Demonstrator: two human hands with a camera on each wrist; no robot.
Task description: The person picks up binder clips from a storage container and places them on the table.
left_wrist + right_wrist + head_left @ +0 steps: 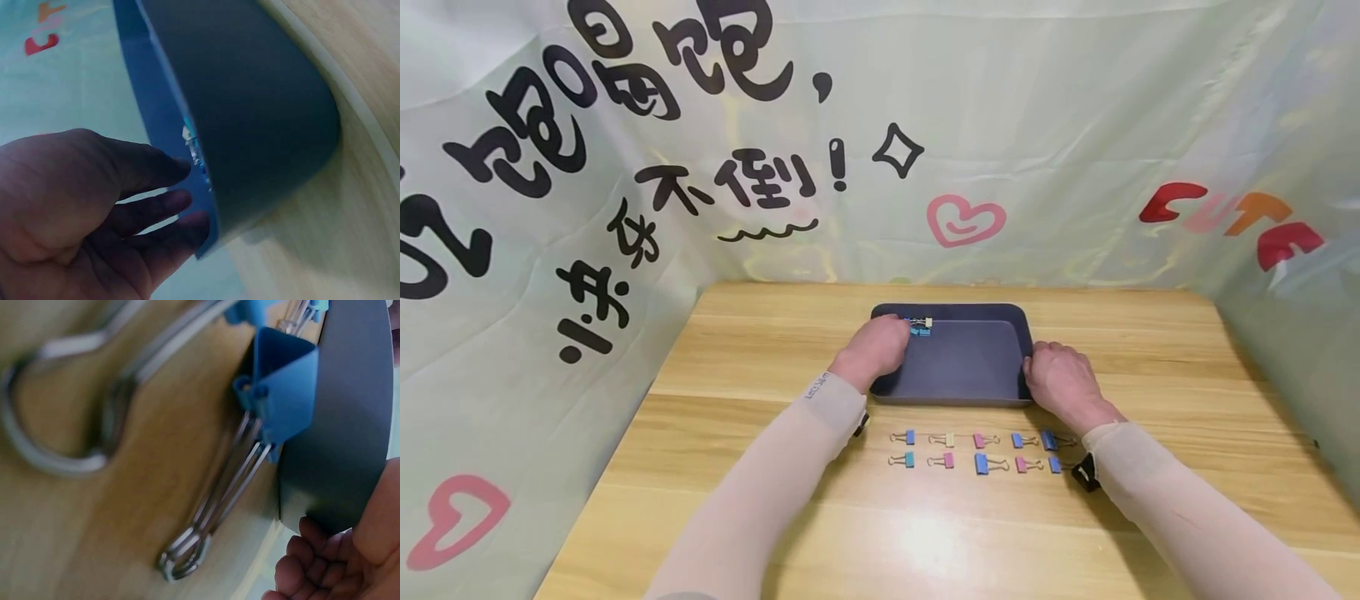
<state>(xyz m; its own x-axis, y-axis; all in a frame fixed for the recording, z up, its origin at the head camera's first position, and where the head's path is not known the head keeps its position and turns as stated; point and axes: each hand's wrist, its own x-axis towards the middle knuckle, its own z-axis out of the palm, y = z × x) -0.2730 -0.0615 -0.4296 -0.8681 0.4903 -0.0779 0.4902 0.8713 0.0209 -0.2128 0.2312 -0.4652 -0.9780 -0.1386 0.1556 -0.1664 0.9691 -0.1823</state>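
A dark grey rectangular tray (973, 367) lies on the table between my hands. My left hand (880, 343) reaches over its left side, thumb and fingers apart and loosely bent. In the left wrist view, the fingertips (199, 226) are just inside the wall, close to a few small binder clips (195, 150). These clips, teal and pale yellow among them, sit in the tray's far left corner. My right hand (1063, 379) grips the tray's right side, its fingers (300, 556) curled at the lower corner in the right wrist view.
In front of the tray, several binder clips lie in two rows, including a yellow clip (943, 440), a pink clip (985, 440) and a blue clip (990, 464). A printed cloth (1045, 150) hangs behind the wooden table (760, 350) and along both its sides.
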